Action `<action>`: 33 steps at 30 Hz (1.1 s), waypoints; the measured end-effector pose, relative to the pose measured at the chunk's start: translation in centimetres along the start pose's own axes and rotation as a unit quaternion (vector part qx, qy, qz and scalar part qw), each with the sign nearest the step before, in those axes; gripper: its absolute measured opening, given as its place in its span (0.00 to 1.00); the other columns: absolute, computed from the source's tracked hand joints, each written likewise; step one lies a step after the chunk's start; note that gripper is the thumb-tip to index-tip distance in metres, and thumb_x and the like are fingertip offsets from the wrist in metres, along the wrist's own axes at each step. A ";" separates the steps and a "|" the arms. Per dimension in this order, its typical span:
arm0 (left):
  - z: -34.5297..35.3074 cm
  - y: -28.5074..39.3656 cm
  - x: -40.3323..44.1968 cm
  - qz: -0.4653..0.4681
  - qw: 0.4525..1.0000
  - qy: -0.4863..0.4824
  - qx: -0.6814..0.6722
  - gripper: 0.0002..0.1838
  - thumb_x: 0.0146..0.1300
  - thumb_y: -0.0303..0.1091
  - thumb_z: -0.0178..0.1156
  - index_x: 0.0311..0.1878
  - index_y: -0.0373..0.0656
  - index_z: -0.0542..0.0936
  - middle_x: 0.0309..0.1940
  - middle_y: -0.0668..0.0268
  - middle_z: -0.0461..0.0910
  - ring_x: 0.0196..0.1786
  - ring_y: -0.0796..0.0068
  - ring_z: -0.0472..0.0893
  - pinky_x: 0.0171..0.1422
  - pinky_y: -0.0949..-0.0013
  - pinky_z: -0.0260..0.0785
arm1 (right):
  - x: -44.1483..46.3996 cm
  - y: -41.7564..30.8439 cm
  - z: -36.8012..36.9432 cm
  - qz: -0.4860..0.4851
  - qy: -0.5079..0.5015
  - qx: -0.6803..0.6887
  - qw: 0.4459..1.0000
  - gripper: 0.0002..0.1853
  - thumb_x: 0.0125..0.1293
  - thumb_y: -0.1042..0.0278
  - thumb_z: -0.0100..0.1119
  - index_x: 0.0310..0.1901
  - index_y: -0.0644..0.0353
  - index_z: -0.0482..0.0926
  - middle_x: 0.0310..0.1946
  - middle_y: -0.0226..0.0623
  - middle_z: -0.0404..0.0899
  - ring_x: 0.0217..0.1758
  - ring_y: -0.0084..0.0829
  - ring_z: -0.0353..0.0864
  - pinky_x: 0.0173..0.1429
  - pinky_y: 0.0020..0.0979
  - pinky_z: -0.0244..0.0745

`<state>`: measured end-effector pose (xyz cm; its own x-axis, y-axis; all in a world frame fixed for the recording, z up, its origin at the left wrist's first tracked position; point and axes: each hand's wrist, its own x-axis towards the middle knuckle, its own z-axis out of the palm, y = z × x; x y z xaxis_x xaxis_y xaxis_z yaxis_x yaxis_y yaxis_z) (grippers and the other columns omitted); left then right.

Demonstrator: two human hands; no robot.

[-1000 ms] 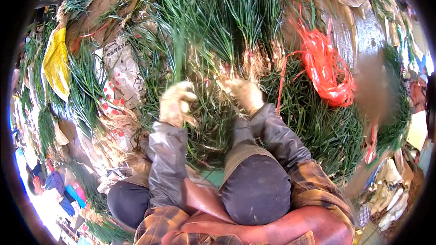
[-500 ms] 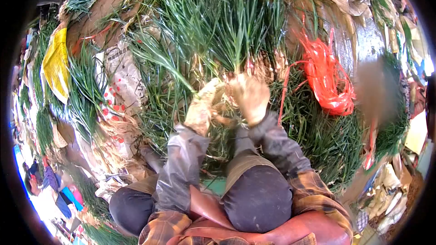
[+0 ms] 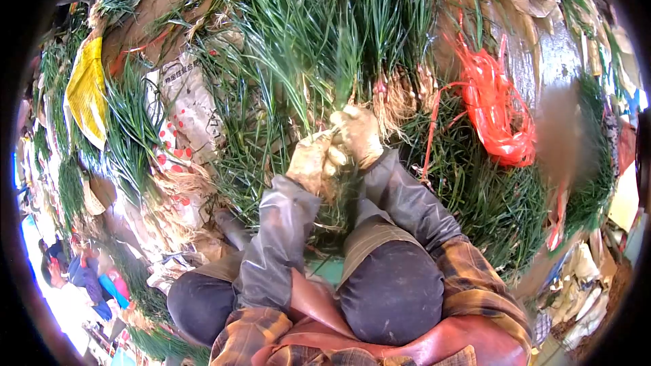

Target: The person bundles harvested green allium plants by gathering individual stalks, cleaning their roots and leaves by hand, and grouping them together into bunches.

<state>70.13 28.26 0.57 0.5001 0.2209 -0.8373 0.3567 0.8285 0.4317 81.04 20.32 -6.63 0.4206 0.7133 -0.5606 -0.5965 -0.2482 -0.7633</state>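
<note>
My left hand (image 3: 313,163), in a pale soiled glove, is closed with its fingers curled round the root end of some spring onions (image 3: 296,98). Touching it, my right hand (image 3: 361,134) wraps the base of a bunch of spring onions (image 3: 344,71) whose green leaves point away from me. The bulbs inside both hands are hidden. Just beyond my right hand lies another row of spring onions with reddish bulbs and pale roots (image 3: 393,105). Loose green leaves (image 3: 254,139) cover the ground around my hands.
A tangle of red plastic twine (image 3: 498,112) lies to the right. At left are a printed paper sack (image 3: 193,105), more spring onions (image 3: 129,125) and a yellow bag (image 3: 88,91). My knees (image 3: 390,295) are close below my hands. A brown blur hangs at right.
My hands have drawn together, the left turning inward and rising slightly. The stalks by my left hand, slanting left before, now stand more upright beside the bunch.
</note>
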 end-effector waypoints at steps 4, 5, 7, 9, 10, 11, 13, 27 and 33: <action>1.3 -1.4 0.2 0.016 0.999 -0.016 -0.044 0.13 0.70 0.37 0.46 0.42 0.38 0.76 0.16 0.67 0.75 0.12 0.81 0.68 0.13 0.79 0.57 | -0.2 0.6 -1.6 -0.351 0.069 -0.608 0.709 0.09 0.62 0.64 0.51 0.30 0.58 0.77 0.24 0.34 0.77 0.26 0.29 0.77 0.25 0.29 0.73; 1.3 -2.0 0.4 0.015 0.999 -0.018 -0.045 0.13 0.70 0.37 0.46 0.42 0.38 0.76 0.16 0.67 0.75 0.12 0.81 0.68 0.13 0.79 0.57 | -0.6 0.7 -1.6 -0.338 0.104 -0.532 0.769 0.09 0.63 0.66 0.49 0.30 0.58 0.77 0.24 0.33 0.77 0.25 0.29 0.77 0.25 0.29 0.73; 1.4 -3.6 1.1 0.057 0.994 -0.013 -0.097 0.14 0.69 0.38 0.47 0.44 0.36 0.76 0.18 0.66 0.76 0.14 0.80 0.70 0.14 0.79 0.59 | 0.3 0.2 -3.4 -0.108 0.159 -0.173 0.966 0.11 0.66 0.71 0.44 0.30 0.60 0.77 0.23 0.31 0.77 0.25 0.24 0.76 0.22 0.25 0.72; 1.6 -2.3 -1.2 0.113 0.979 -0.108 -0.134 0.18 0.68 0.41 0.49 0.46 0.32 0.75 0.17 0.68 0.74 0.14 0.78 0.70 0.16 0.78 0.60 | 0.1 -0.4 -5.6 -0.028 0.240 0.021 0.970 0.13 0.67 0.74 0.41 0.29 0.61 0.76 0.23 0.31 0.77 0.25 0.22 0.76 0.20 0.24 0.71; 1.0 -2.1 -1.3 0.089 0.972 -0.131 -0.176 0.17 0.68 0.39 0.50 0.47 0.33 0.75 0.22 0.66 0.76 0.19 0.77 0.72 0.21 0.77 0.64 | -0.4 -1.9 -5.8 -0.073 0.147 0.094 0.982 0.12 0.68 0.69 0.44 0.31 0.60 0.77 0.25 0.30 0.78 0.25 0.21 0.75 0.22 0.21 0.72; 0.3 -2.0 -1.5 0.047 0.952 -0.177 -0.246 0.16 0.67 0.38 0.51 0.48 0.34 0.74 0.27 0.64 0.77 0.23 0.75 0.75 0.26 0.76 0.68 | -0.9 -2.2 -4.6 -0.048 0.071 0.126 0.988 0.12 0.68 0.66 0.45 0.33 0.61 0.77 0.23 0.29 0.76 0.21 0.19 0.70 0.22 0.19 0.68; -0.2 -2.2 -1.5 -0.016 0.903 -0.245 -0.352 0.14 0.66 0.34 0.52 0.51 0.36 0.73 0.37 0.60 0.80 0.32 0.71 0.80 0.36 0.74 0.76 | -1.9 -3.2 -1.7 0.016 -0.077 0.171 0.982 0.14 0.69 0.60 0.47 0.37 0.63 0.77 0.21 0.25 0.73 0.15 0.15 0.58 0.22 0.15 0.60; -3.5 0.0 -0.6 0.196 0.857 -0.269 -0.394 0.29 0.69 0.37 0.48 0.70 0.41 0.52 0.10 0.76 0.64 0.29 0.78 0.75 0.62 0.51 0.65 | -2.2 -6.4 -0.5 0.090 -0.153 -0.649 0.740 0.15 0.63 0.53 0.54 0.37 0.58 0.77 0.31 0.34 0.80 0.32 0.29 0.80 0.41 0.35 0.76; -0.9 -0.1 0.1 0.113 0.938 -0.262 -0.199 0.28 0.69 0.41 0.47 0.66 0.33 0.58 0.31 0.61 0.81 0.40 0.67 0.81 0.59 0.54 0.69 | 4.7 -4.4 -7.6 -0.147 0.227 -0.728 0.630 0.14 0.57 0.55 0.55 0.35 0.57 0.74 0.27 0.40 0.78 0.30 0.41 0.80 0.35 0.41 0.73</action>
<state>69.44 28.64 0.20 0.8832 0.2172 -0.4156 -0.0758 0.9407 0.3305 90.83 19.76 -8.33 0.7154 0.6902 -0.1086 0.6736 -0.7226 -0.1552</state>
